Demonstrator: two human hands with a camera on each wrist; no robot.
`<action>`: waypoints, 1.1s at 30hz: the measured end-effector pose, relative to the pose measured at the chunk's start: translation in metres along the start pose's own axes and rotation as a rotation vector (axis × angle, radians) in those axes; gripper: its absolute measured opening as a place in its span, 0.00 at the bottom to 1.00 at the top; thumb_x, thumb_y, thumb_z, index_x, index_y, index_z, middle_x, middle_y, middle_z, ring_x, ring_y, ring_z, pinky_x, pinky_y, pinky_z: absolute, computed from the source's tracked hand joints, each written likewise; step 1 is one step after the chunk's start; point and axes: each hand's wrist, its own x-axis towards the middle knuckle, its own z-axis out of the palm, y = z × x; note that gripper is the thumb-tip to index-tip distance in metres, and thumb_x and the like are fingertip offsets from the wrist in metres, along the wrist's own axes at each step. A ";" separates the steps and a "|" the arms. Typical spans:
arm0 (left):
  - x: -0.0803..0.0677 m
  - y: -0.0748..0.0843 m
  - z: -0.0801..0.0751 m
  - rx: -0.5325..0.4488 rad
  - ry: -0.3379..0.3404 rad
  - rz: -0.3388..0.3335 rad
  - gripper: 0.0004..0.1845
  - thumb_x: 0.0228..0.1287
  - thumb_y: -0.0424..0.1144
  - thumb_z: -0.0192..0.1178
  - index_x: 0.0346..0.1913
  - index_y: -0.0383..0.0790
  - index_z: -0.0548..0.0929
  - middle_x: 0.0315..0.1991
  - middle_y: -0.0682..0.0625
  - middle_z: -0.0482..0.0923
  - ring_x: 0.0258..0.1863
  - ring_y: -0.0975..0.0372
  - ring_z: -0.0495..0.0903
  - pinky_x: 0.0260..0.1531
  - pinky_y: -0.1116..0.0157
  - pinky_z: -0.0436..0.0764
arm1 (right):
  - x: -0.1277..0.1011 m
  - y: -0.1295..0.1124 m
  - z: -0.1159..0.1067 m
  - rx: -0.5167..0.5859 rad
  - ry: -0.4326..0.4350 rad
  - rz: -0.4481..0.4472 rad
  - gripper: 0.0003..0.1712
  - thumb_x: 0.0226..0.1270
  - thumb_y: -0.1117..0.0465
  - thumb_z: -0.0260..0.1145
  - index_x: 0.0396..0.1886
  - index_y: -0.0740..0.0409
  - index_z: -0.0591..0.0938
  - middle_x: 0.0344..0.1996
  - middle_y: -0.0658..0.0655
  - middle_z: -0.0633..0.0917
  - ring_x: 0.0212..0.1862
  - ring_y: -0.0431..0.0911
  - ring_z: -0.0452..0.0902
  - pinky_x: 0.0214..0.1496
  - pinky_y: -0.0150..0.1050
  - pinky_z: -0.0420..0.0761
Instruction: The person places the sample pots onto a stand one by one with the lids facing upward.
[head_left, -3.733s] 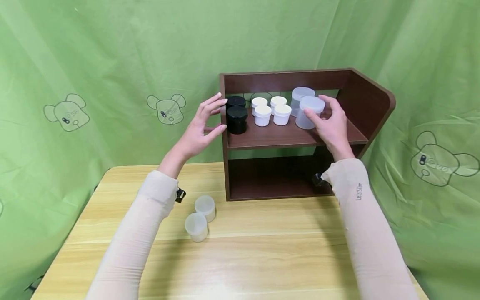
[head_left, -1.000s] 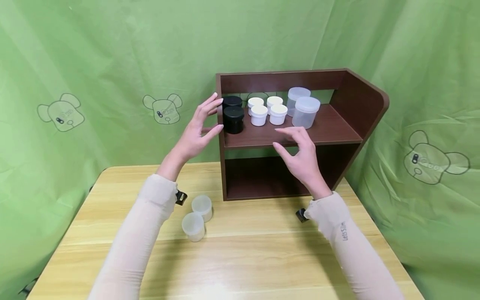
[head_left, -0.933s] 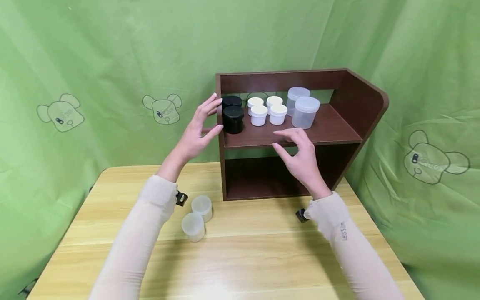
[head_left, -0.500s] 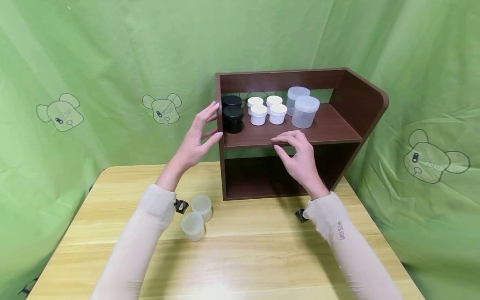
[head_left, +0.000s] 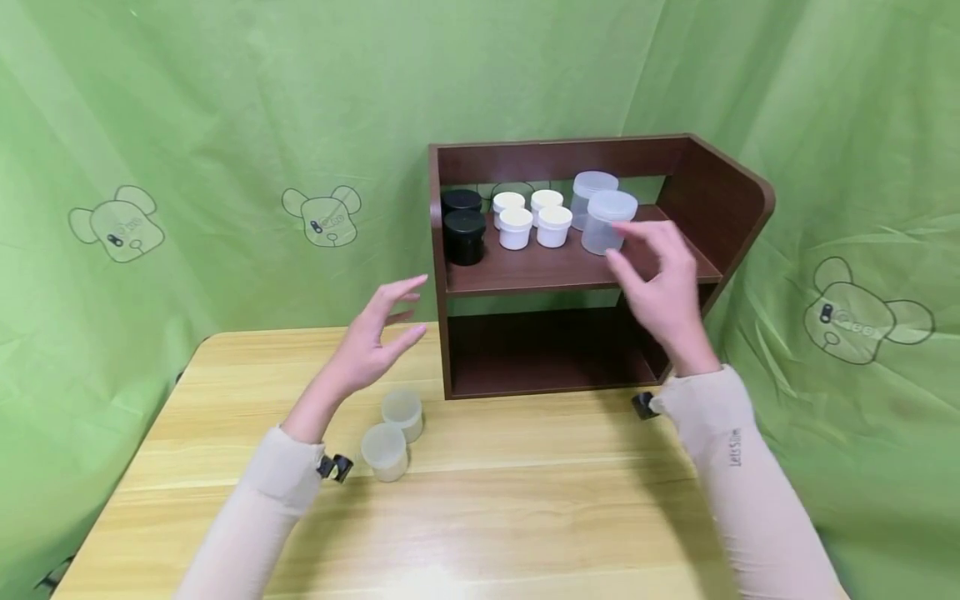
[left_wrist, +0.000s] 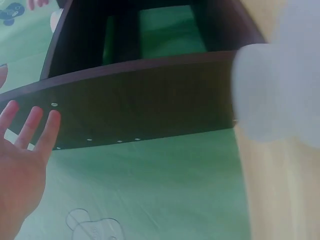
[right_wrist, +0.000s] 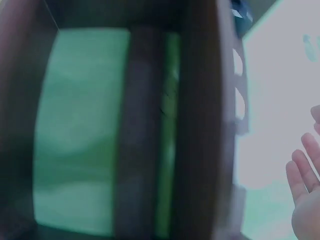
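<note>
My left hand (head_left: 367,342) hangs in the air left of the shelf, fingers spread and holding nothing. Below it, two translucent cups (head_left: 385,450) stand on the table. In the left wrist view the same cups loom blurred at the right, and my fingers (left_wrist: 49,132) show before the shelf's side panel. My right hand (head_left: 663,287) is at the front translucent jar (head_left: 600,229), thumb and fingers apart; whether they touch it I cannot tell. Another translucent jar (head_left: 588,187) stands behind. Left of them on the upper board are several small white jars (head_left: 515,232) and two black jars (head_left: 464,242).
The dark brown two-tier shelf (head_left: 517,279) stands on the wooden table (head_left: 487,508) near its back edge. Its raised side panel (head_left: 720,200) bounds the upper board on the right. Green cloth (head_left: 225,100) hangs behind and on both sides.
At first my right hand held the front translucent jar, then let go and drew left. Now it has swung back right beside that jar. My left hand has dropped away from the shelf's side.
</note>
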 end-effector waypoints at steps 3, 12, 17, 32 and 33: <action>-0.020 -0.003 0.003 0.017 -0.029 -0.035 0.36 0.74 0.33 0.62 0.80 0.52 0.63 0.77 0.48 0.65 0.70 0.50 0.72 0.70 0.51 0.78 | 0.013 -0.013 -0.022 0.013 0.069 0.031 0.20 0.65 0.71 0.71 0.58 0.66 0.85 0.47 0.47 0.83 0.53 0.35 0.74 0.62 0.28 0.74; -0.080 -0.012 0.008 0.048 -0.073 -0.157 0.33 0.74 0.37 0.63 0.78 0.47 0.66 0.73 0.48 0.70 0.68 0.51 0.73 0.70 0.47 0.77 | 0.044 -0.014 -0.075 0.002 0.185 0.128 0.23 0.66 0.66 0.68 0.61 0.55 0.85 0.47 0.36 0.79 0.56 0.35 0.73 0.68 0.30 0.74; -0.107 -0.017 0.013 0.090 -0.088 -0.199 0.33 0.73 0.40 0.65 0.77 0.51 0.67 0.72 0.49 0.71 0.67 0.52 0.75 0.69 0.44 0.77 | 0.054 0.015 -0.095 0.047 0.211 0.226 0.25 0.67 0.65 0.67 0.65 0.51 0.83 0.53 0.40 0.77 0.63 0.38 0.72 0.76 0.33 0.70; -0.151 -0.028 0.019 0.139 -0.154 -0.286 0.41 0.63 0.48 0.74 0.77 0.51 0.68 0.70 0.48 0.74 0.63 0.53 0.77 0.63 0.46 0.82 | 0.054 0.064 -0.111 0.346 0.172 0.528 0.28 0.74 0.60 0.68 0.71 0.44 0.77 0.66 0.45 0.72 0.56 0.37 0.75 0.59 0.22 0.81; -0.152 -0.029 0.019 0.143 -0.158 -0.283 0.41 0.62 0.48 0.74 0.77 0.50 0.69 0.69 0.48 0.74 0.63 0.53 0.77 0.63 0.48 0.83 | 0.054 0.066 -0.111 0.396 0.181 0.533 0.27 0.73 0.60 0.68 0.70 0.45 0.78 0.66 0.46 0.72 0.54 0.38 0.76 0.55 0.21 0.82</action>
